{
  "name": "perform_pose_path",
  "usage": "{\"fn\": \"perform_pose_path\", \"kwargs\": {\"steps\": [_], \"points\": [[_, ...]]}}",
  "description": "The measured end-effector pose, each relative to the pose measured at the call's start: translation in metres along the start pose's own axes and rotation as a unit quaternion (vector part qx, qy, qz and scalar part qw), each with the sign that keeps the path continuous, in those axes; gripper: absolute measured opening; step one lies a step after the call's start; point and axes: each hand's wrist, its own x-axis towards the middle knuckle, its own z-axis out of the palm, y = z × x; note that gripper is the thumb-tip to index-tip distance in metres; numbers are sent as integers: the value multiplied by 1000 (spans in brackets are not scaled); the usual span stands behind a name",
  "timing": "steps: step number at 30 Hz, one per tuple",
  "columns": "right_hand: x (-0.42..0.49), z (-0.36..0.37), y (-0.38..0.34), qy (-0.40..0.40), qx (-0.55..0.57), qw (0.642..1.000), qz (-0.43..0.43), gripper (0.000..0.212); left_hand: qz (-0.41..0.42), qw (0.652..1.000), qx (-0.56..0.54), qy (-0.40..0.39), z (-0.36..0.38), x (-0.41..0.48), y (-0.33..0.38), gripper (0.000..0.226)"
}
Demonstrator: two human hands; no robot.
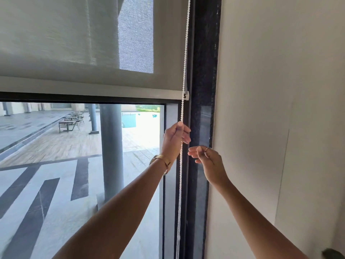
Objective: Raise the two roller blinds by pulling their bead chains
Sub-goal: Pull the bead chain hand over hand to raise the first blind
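Bead chain point(183, 71) pinched in left hand point(174, 140) to hoist the half-raised blind point(74, 53); right hand point(207, 159) loose-fingered, ready to take over.

The only mark of any kind sits on the small white end cap point(185, 95) at the right end of the roller blind's bottom rail point(89, 90), just beside the bead chain point(183, 71). It is a dark mark, roughly like an "S" or a "5", with a tiny square sign above it; both are too small and blurred to read for certain. No other lettering, brand or number shows.
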Motion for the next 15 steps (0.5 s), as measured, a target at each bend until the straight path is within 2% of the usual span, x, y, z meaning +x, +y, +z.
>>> {"fn": "perform_pose_path", "kwargs": {"steps": [4, 8, 12, 15], "points": [[1, -17, -7, -30, -33, 999, -20, 28, -18, 999, 33, -3, -5, -4, -2, 31], [1, -28, -23, -65, -118, 988, -81, 27, 76, 976, 204, 2, -8, -20, -1, 22], [-13, -26, -41, -110, -245, 955, -126, 29, 125, 958, 259, 21, -17, -45, 23, 27], [-31, -16, -55, -121, -305, 934, -139, 28, 194, 912, 360, -25, -38, -67, 48, 23]]}}
